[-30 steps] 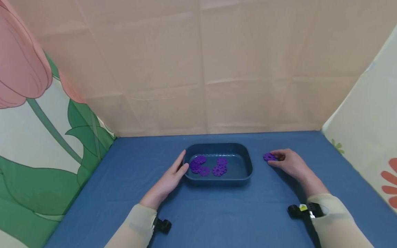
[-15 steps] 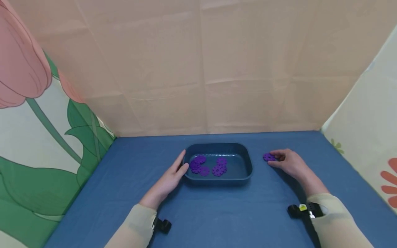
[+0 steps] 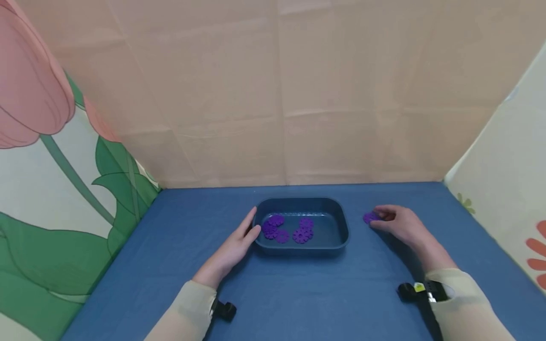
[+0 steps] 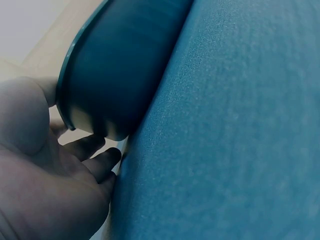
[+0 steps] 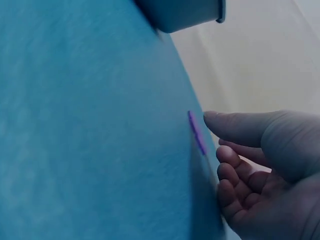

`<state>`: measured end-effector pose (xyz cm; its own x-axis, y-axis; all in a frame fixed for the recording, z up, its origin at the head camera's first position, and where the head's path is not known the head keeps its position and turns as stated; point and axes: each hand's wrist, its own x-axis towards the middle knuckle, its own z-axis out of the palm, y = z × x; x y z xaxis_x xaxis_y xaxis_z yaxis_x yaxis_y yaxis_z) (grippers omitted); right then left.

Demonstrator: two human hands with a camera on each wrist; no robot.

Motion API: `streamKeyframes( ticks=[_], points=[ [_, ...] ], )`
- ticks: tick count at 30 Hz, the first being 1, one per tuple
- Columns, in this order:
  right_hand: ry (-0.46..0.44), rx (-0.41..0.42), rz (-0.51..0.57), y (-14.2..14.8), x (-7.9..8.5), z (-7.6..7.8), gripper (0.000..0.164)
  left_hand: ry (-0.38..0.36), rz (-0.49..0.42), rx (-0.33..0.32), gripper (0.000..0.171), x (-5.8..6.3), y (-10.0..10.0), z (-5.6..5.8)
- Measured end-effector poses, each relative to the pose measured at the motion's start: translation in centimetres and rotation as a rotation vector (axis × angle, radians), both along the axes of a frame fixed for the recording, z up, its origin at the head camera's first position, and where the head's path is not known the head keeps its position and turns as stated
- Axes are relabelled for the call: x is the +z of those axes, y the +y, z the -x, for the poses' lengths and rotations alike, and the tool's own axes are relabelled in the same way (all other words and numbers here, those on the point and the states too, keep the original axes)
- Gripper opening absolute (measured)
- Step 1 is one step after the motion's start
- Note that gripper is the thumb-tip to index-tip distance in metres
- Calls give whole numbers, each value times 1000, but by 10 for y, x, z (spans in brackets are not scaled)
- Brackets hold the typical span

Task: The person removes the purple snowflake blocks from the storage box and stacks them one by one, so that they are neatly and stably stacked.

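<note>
A dark blue rectangular tray point(image 3: 303, 251) stands on the blue cloth in the head view. Several purple flower-shaped discs lie inside it in two groups, a left group point(image 3: 275, 220) and a right group point(image 3: 300, 235). My left hand point(image 3: 230, 248) rests against the tray's left end, thumb and index finger spread along the rim. In the left wrist view the other fingers are loosely bent near the tray's outer wall. Right of the tray, one more purple disc point(image 5: 197, 133) lies flat on the cloth. My right hand point(image 3: 403, 226) is beside it, thumb and fingers apart; the contact is unclear.
Blue cloth point(image 3: 298, 293) covers the table. A beige sheet point(image 3: 277, 94) hangs behind it. Patterned panels stand on both sides, with a large tulip print point(image 3: 34, 80) on the left.
The disc by my right hand now looks flatter on the cloth, with the fingertips slightly farther from it. My left hand and the tray look unchanged; the head view shifts slightly.
</note>
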<state>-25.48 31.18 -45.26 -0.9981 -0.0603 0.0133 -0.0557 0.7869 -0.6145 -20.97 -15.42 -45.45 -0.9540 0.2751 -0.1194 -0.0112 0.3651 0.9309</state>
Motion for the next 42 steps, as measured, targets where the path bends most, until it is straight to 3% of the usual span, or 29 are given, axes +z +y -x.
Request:
streamKeyframes(
  ticks=[7, 13, 17, 24, 32, 42],
  points=[
    [55, -23, 50, -21, 26, -6, 71, -9, -1, 3, 65, 0, 1, -2],
    [112, 19, 78, -70, 62, -13, 60, -1, -2, 7, 65, 0, 1, -1],
    [117, 79, 105, -103, 72, -14, 55, -5, -3, 6, 66, 0, 0, -2],
    [89, 230, 139, -140, 66, -12, 47, 1, -3, 2, 65, 0, 0, -1],
    [26, 488, 82, -156, 54, -7, 54, 7, -6, -3, 65, 0, 1, 0],
    [-33, 524, 0, -171, 37, 4, 48, -5, -10, 2, 65, 0, 1, 0]
  ],
)
